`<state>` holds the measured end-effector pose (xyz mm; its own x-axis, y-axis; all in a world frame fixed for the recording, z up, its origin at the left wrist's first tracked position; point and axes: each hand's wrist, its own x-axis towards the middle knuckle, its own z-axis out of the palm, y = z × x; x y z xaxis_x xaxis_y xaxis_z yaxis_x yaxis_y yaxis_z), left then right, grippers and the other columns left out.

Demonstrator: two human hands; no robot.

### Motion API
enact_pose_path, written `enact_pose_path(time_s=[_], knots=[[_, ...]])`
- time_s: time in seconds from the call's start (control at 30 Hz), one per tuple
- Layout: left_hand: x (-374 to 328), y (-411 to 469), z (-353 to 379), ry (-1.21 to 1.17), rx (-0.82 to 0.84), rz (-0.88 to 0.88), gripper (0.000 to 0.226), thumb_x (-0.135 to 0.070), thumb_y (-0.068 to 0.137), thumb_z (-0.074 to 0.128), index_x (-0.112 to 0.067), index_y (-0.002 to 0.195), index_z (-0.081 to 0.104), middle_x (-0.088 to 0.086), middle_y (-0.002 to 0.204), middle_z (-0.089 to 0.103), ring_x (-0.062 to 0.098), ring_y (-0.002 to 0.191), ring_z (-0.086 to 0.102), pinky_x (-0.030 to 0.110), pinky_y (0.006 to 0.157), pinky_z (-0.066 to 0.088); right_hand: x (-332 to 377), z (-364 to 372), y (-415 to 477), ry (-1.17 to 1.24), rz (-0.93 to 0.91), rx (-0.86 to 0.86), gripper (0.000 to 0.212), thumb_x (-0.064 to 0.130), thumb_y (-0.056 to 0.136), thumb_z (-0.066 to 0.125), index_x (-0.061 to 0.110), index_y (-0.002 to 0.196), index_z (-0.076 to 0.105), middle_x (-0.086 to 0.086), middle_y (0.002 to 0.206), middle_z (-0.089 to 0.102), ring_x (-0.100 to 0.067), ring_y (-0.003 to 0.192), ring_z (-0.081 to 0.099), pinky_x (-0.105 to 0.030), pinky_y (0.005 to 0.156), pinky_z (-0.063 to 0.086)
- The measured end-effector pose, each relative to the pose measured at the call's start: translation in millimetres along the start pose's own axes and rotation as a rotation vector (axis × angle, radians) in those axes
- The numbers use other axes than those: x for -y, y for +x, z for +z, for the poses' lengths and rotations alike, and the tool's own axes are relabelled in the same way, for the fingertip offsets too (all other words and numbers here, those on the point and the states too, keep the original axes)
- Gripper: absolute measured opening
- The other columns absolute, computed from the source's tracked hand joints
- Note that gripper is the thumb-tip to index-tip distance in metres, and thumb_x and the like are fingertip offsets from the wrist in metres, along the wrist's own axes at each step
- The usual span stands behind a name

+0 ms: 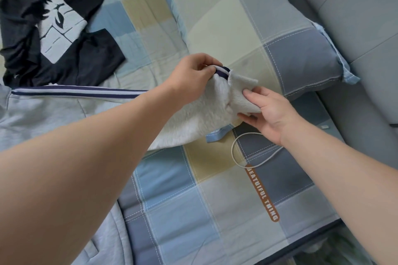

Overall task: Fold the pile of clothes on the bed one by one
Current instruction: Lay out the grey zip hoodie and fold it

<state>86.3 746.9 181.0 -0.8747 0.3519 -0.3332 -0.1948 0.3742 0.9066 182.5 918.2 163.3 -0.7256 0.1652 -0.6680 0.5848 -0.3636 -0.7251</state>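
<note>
My left hand [193, 75] is curled round the end of a sleeve [202, 114] of the light grey sweatshirt [43, 112], gripping it just where the navy and white stripe [81, 91] runs out at the cuff. My right hand [269, 114] pinches the ribbed cuff [243, 94], thumb on top and fingers underneath, so both hands hold the same sleeve end close together. The sleeve shows its pale fleecy lining here, inside out. The body of the sweatshirt lies spread on the bed [204, 200] to my left, under my left forearm, its striped sleeve seam stretched toward my hands. Beyond it, at the far left, a heap of dark clothes [71, 56] lies crumpled, one piece bearing a grey printed panel. The sleeve end hangs just over the near edge of a checked pillow [247, 28] in blue, cream and grey, which lies against the grey padded headboard [355, 6]. Below my right hand a thin white cable [233, 150] loops across the checked sheet, beside an orange label [262, 193] with white lettering.
</note>
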Motion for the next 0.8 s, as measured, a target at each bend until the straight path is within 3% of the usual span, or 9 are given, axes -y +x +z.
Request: enact_pose_path(time_s=[0.07,0.17,0.37,0.43,0.5,0.57,0.63,0.73,0.8], knots=[[0,0,-1,0.096,0.027,0.035,0.02,-0.011,0.102,0.053,-0.017,0.103,0.072,0.003,0.091,0.072,-0.002,0.065,0.057,0.012,0.058,0.043,4,-6,0,-0.142,-0.128,-0.126,0.01,0.013,0.098,0.062,0.018,0.095,0.069,0.0,0.089,0.072,-0.014,0.084,0.067,-0.032,0.08,0.056],[0,-1,4,0.258,0.114,0.083,0.017,-0.021,0.102,0.056,-0.021,0.1,0.073,-0.006,0.068,0.057,-0.001,0.044,0.042,0.013,0.044,0.033,14,-20,-3,-0.254,-0.276,-0.239,0.018,0.013,0.097,0.062,0.022,0.082,0.066,0.001,0.089,0.067,-0.014,0.087,0.059,-0.028,0.083,0.046],[-11,8,34,0.46,-0.022,0.17,0.019,-0.025,0.107,0.041,-0.015,0.102,0.056,-0.006,0.087,0.06,0.019,0.085,0.056,0.034,0.071,0.043,32,-32,2,-0.551,-0.408,-0.336,0.017,0.027,0.102,0.053,0.025,0.086,0.057,0.006,0.081,0.056,-0.014,0.079,0.048,-0.033,0.075,0.042],[-14,14,42,0.462,-0.064,0.173,0.019,-0.022,0.106,0.035,-0.012,0.105,0.052,0.0,0.09,0.062,0.027,0.088,0.057,0.041,0.076,0.049,42,-27,7,-0.58,-0.423,-0.38,0.007,0.028,0.101,0.056,0.024,0.096,0.057,0.008,0.085,0.058,-0.014,0.08,0.051,-0.03,0.072,0.044],[-14,23,46,0.468,-0.09,0.174,0.018,-0.017,0.105,0.032,-0.011,0.108,0.048,0.005,0.092,0.062,0.032,0.086,0.058,0.045,0.074,0.05,52,-23,11,-0.537,-0.405,-0.315,0.02,0.027,0.096,0.065,0.024,0.11,0.052,0.008,0.089,0.061,-0.012,0.078,0.055,-0.028,0.07,0.045],[-12,31,47,0.498,-0.108,0.191,0.017,-0.011,0.102,0.031,-0.01,0.11,0.046,0.007,0.092,0.063,0.034,0.085,0.058,0.047,0.073,0.05,57,-23,17,-0.504,-0.36,-0.187,0.048,0.024,0.089,0.075,0.03,0.125,0.043,0.004,0.097,0.068,-0.011,0.081,0.061,-0.028,0.076,0.048],[-9,36,48,0.533,-0.133,0.224,0.018,-0.007,0.1,0.032,-0.009,0.111,0.045,0.008,0.095,0.063,0.034,0.085,0.056,0.049,0.073,0.05,59,-25,25,-0.6,-0.378,-0.2,0.06,0.018,0.087,0.076,0.032,0.134,0.04,-0.002,0.096,0.069,-0.014,0.08,0.061,-0.028,0.073,0.048],[0,46,53,0.668,-0.213,0.271,0.018,-0.006,0.099,0.037,-0.013,0.112,0.047,0.004,0.104,0.062,0.031,0.094,0.053,0.043,0.08,0.044,60,-28,40,-0.746,-0.477,-0.363,0.046,0.015,0.092,0.07,0.027,0.129,0.045,0.0,0.086,0.062,-0.017,0.081,0.059,-0.028,0.07,0.042],[7,49,57,0.82,-0.312,0.243,0.012,-0.02,0.102,0.046,-0.016,0.113,0.051,0.003,0.113,0.057,0.03,0.104,0.048,0.037,0.083,0.032,56,-28,45,-0.834,-0.472,-0.397,0.036,0.016,0.094,0.067,0.025,0.122,0.048,0.005,0.083,0.058,-0.017,0.086,0.058,-0.027,0.073,0.04]])
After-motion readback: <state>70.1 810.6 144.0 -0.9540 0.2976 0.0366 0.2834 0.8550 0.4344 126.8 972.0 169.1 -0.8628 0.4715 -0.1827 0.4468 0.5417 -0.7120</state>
